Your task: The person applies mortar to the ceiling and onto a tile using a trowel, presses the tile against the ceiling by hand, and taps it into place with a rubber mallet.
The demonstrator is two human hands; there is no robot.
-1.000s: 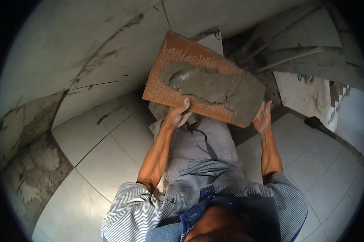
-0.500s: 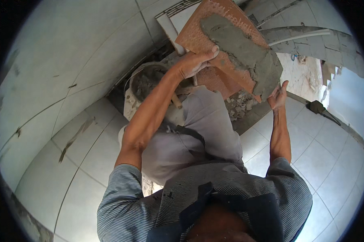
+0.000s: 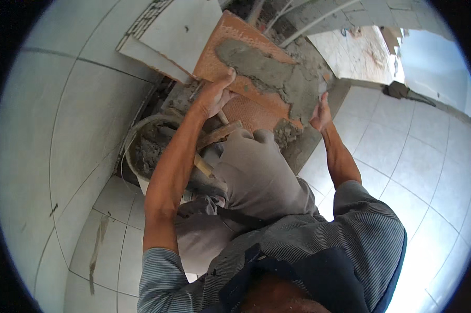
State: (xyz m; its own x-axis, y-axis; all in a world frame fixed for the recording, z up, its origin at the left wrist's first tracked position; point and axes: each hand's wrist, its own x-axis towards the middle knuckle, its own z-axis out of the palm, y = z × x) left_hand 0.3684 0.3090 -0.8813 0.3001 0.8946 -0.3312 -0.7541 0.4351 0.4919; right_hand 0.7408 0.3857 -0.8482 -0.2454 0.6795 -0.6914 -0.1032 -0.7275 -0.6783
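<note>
An orange-brown ceramic tile [image 3: 210, 58], its ribbed back facing up, is held tilted in front of my knees. A thick band of grey wet mortar [image 3: 261, 65] runs along it toward its right end. My left hand [image 3: 217, 98] grips its near left edge, thumb on top and fingers beneath. At the mortar-covered right end, my right hand [image 3: 321, 113] supports the tile with the thumb raised; its fingers are partly hidden. Beneath the held tile lies another orange, textured tile [image 3: 251, 113]. Crumbled mortar [image 3: 286, 134] sits beside that lower tile.
A bucket of mortar [image 3: 141, 148] stands left of my knees, near a wooden piece [image 3: 220, 134] and a yellowish handle [image 3: 203, 166]. White tiles [image 3: 178, 31] lean near the left wall. A black tool [image 3: 397, 89] lies on the right floor; pale pipes [image 3: 319, 23] run at the back.
My view has turned, so the scene sits further left and the bucket shows more fully. Both hands still hold the tile, which has come lower, closer over the tile beneath.
</note>
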